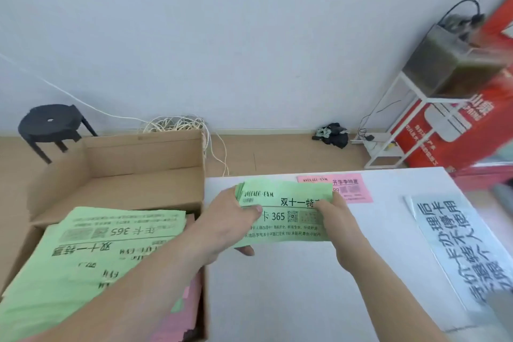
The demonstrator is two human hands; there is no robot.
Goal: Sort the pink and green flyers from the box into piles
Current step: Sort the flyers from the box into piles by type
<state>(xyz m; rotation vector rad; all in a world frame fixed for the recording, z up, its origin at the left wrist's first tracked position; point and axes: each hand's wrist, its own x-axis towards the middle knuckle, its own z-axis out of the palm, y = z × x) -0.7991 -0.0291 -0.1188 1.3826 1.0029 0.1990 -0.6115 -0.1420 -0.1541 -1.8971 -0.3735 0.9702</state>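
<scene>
Over the white table (305,286) I hold a stack of green flyers (288,228) with both hands. My left hand (230,219) grips its left edge, thumb on top. My right hand (333,214) pinches its right side. Behind the stack, a pink flyer pile (352,189) lies on the table, partly covered. The cardboard box (138,164) stands at the left of the table. More green flyers (91,255) lie in it, and pink flyers (180,314) show underneath at its near right corner.
A grey printed sheet (455,247) lies on the table's right side. On the floor beyond stand a black stool (50,125), a tangle of cord (177,122), a white metal rack (402,119) and a red sign (458,125).
</scene>
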